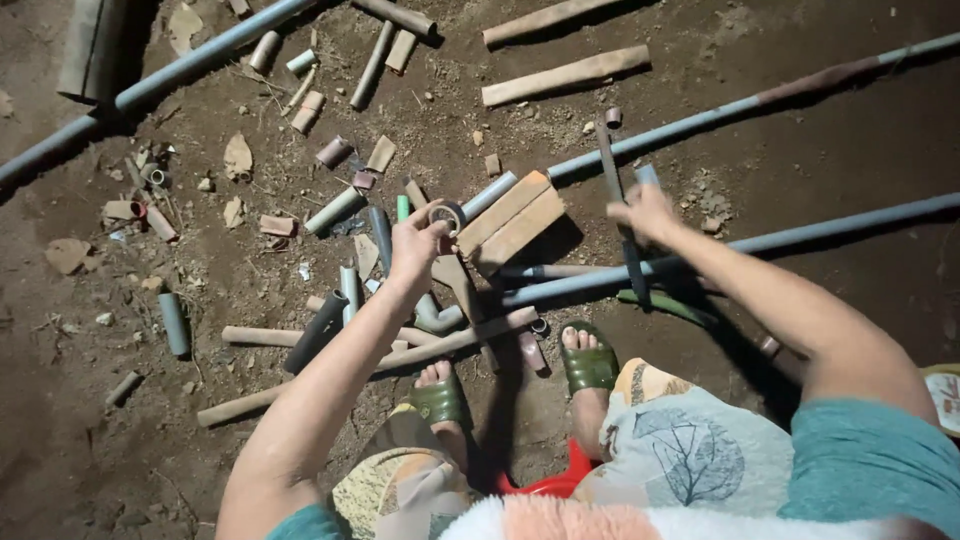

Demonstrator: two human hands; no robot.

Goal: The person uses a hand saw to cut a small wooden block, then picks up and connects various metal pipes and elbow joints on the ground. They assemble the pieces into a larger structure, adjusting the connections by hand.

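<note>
Person seated low over bare dirt ground (820,120), feet in green sandals (588,366). Left hand (417,243) is closed around a small roll of tape (447,215), held just above two wooden blocks (512,222) lying side by side. Right hand (645,210) grips a short dark pipe (618,205) fitted with a coupling at its far end, held upright-tilted over a long grey pipe (800,238). Cut pipe offcuts (335,210) lie scattered across the ground to the left.

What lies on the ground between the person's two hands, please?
In the head view, two wooden blocks lie side by side between the left hand, which holds a tape roll, and the right hand, which grips a dark pipe.
</note>
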